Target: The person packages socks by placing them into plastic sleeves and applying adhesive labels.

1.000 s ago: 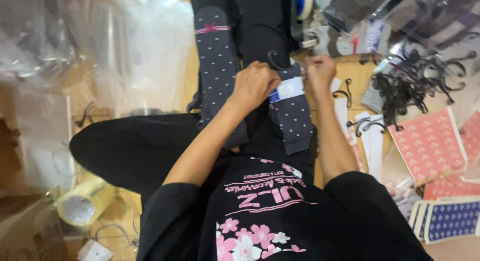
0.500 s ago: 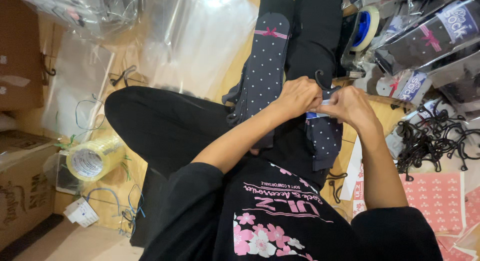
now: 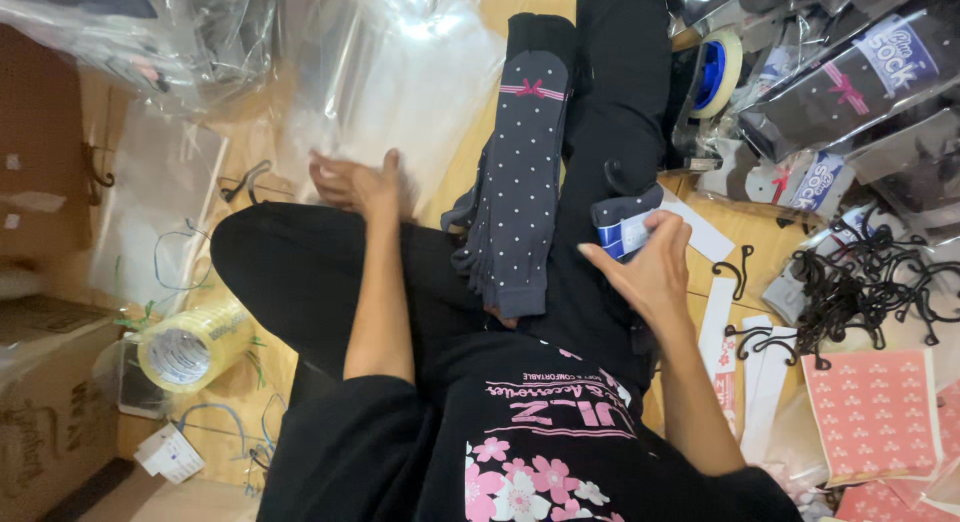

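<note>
Gripped by nothing as yet, the left hand (image 3: pixel 358 185) is stretched out flat with loose, blurred fingers onto the clear plastic bags (image 3: pixel 400 72) that are spread on the floor just beyond the bent knee, where they can be reached without the body being shifted. Farther left, a roll of clear tape (image 3: pixel 192 344) is lain on its side beside a brown cardboard box (image 3: pixel 45 412), kept near but out of the lap. Across the black-clad thigh a pair of dark dotted socks (image 3: pixel 520 182) with a pink bow band is draped lengthwise, so that it is carried by the leg while both hands are busy elsewhere. To the right of it, the right hand (image 3: pixel 650 272) is closed on a folded dark sock with a blue and white label (image 3: pixel 628 222), pinched at the labelled end between thumb and fingers and held up above the lap. White card strips (image 3: pixel 715 322) are laid on the floor beside that hand, and a heap of black plastic hooks (image 3: pixel 860 282) and pink sticker sheets (image 3: pixel 865 412) are set farther right, within the same arm's reach.
</note>
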